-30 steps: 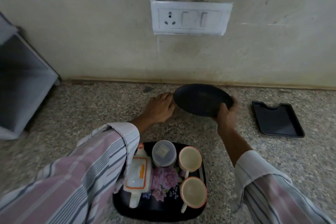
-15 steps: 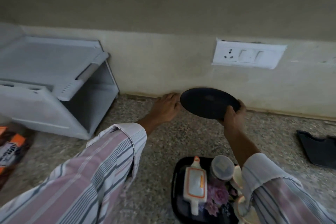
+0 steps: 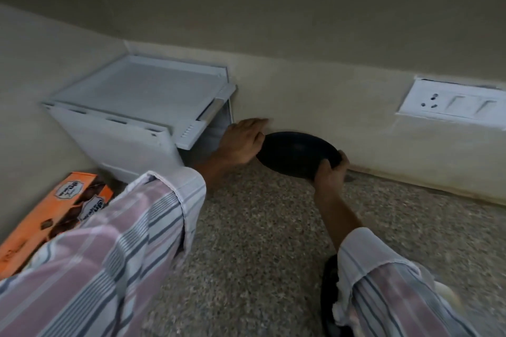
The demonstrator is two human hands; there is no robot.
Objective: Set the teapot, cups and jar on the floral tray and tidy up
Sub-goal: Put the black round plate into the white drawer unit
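Landmark: black plate (image 3: 297,153), held clear of the speckled counter (image 3: 260,227), close to the wall behind it.
Right hand (image 3: 331,172): at the plate's near right rim, fingers curled round the edge in a firm grip.
Left hand (image 3: 242,142): at the plate's left rim, fingers fairly straight and laid against the edge; contact looks like a steadying touch, though blur leaves this uncertain.
Plate attitude: roughly level, tilted slightly toward the viewer; long axis as seen runs left to right, spanning hand to hand.
White rack (image 3: 142,115): left of the plate, its open side facing the plate, just beyond the left hand.
Governing relation: the rack opening lies left of the plate along that same axis; the left hand is nearer it, so it would lead and the right would push.
Floral tray (image 3: 327,298): well in front of the plate, only a dark rim showing beside the right sleeve (image 3: 397,290); contents hidden.
Orange box (image 3: 52,216): far left of the plate, in front of the rack.
Step judged: tidying, plate being stowed.
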